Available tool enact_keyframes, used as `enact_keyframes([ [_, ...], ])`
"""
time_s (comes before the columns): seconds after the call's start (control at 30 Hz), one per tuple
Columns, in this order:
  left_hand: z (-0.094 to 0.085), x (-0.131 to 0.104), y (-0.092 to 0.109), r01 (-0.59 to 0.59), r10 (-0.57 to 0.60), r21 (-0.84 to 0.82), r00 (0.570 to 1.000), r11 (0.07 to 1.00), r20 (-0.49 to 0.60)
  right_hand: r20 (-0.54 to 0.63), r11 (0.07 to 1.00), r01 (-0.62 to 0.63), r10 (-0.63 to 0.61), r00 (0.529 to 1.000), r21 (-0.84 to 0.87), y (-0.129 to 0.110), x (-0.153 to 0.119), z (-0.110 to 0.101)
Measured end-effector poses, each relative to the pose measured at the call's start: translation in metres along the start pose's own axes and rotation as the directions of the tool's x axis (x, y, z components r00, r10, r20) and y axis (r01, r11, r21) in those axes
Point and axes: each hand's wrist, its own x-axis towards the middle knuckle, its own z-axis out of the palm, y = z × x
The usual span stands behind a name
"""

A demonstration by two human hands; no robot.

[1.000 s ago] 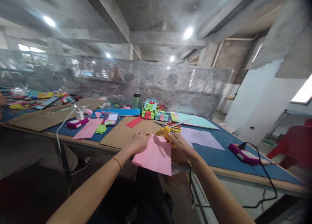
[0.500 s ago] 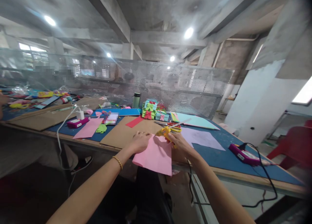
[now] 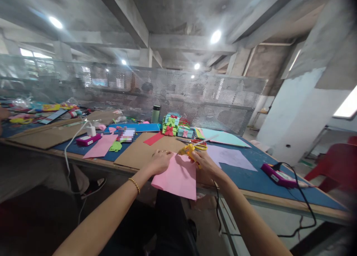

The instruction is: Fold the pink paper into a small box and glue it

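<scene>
Left hand (image 3: 161, 162) at frame centre, grip clamped on pink sheet (image 3: 180, 176), right hand (image 3: 202, 162) just right, grip closed around yellow glue gun (image 3: 189, 150), labels on purple power strips (image 3: 279, 176) were unreadable.

The right hand (image 3: 205, 162) partly hides the yellow tool (image 3: 189, 149).

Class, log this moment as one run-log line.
left hand: on pink sheet | right hand: holding yellow glue gun | scissors: on table
</scene>
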Motion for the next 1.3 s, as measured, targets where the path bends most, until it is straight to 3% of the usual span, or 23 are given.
enact_keyframes([
  [0.87, -0.001, 0.0, 0.001, 0.003, -0.003, -0.01, 1.0, 1.0, -0.002, -0.007, 1.0, 0.002, -0.002, 1.0, 0.018, 0.0, 0.003, -0.001],
  [1.3, 0.0, 0.001, 0.0, 0.003, -0.003, -0.003, 1.0, 1.0, -0.013, -0.027, 0.961, -0.099, 0.11, 0.994, 0.259, -0.021, -0.022, -0.022],
])
